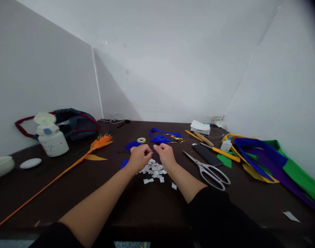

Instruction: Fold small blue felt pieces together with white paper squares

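Close together over the middle of the dark table, both my hands are pinched at the fingertips. My left hand [140, 157] and my right hand [166, 156] meet at a small blue strip [153, 150], mostly hidden by the fingers. Whether it is cloth or paper I cannot tell. Right below them lies a heap of small white paper pieces [153, 169]. Behind my left hand are a tangle of blue shreds [133, 145] and a round yellow-rimmed spool [141, 140]. Beyond my right hand lie blue pieces [160, 139] with yellow bits [176, 138].
Right: open-bladed scissors [205, 168], a black flat case [207, 155], a yellow-handled cutter [226, 154], a glue bottle [226, 144] and coloured fabric [273, 156]. Left: an orange handmade flower [81, 159], a white bottle [52, 139], a bowl [2, 166] and a bag [72, 124]. Walls enclose the table.
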